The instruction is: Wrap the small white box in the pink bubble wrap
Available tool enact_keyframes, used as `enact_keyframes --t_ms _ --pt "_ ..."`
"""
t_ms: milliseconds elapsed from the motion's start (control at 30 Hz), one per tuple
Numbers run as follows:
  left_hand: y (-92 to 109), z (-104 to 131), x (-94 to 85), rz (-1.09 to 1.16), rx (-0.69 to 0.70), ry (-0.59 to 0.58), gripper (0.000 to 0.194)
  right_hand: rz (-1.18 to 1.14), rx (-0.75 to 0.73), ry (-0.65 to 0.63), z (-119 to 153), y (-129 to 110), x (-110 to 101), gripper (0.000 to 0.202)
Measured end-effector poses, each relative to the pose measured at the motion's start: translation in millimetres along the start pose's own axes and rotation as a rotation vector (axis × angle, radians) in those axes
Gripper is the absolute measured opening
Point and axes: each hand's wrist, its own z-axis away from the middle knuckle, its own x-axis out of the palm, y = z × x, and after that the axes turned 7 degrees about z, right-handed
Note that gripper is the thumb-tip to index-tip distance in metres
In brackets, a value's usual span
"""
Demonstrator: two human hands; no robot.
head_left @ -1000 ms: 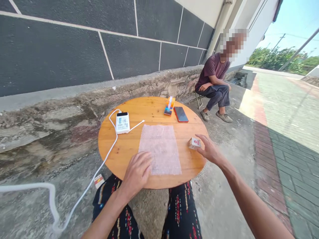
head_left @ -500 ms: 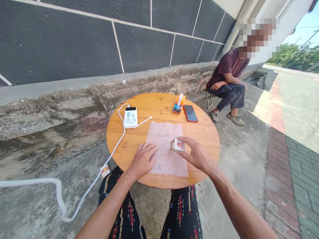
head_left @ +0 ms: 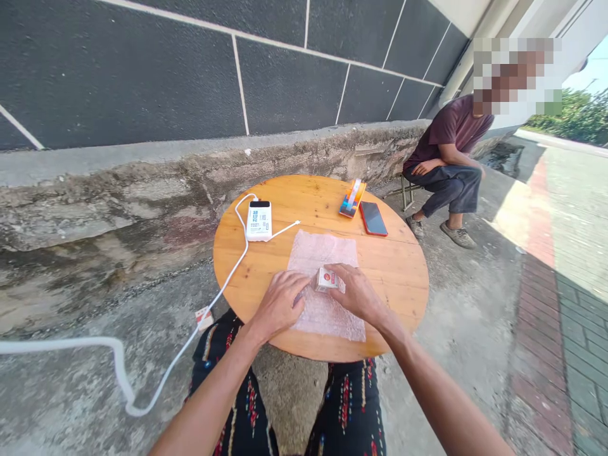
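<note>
The tabletop [head_left: 394, 266] is smooth varnished wood; the sheet [head_left: 323, 253] looks like bubbly translucent plastic; the small box [head_left: 325, 278] seems printed cardboard; the phone [head_left: 373, 218] is glossy.

The round desk [head_left: 399, 266] is honey-orange wood with visible grain. The bubble wrap [head_left: 323, 253] is pale translucent pink-white. The small box [head_left: 325, 278] is white with a red mark. The power bank [head_left: 259, 220] is white with a black top band and blue print, its cable [head_left: 228, 278] white. The phone [head_left: 373, 218] is black, edged red. The trousers [head_left: 346, 405] are black with red-and-yellow motifs.
</note>
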Motion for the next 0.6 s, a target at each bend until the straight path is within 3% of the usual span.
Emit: enact_keyframes --t_ms 600 --pt "-0.1 -1.2 1.4 0.014 -0.007 -0.005 0.045 0.009 0.007 -0.024 1.2 -6.3 -5.0 0.046"
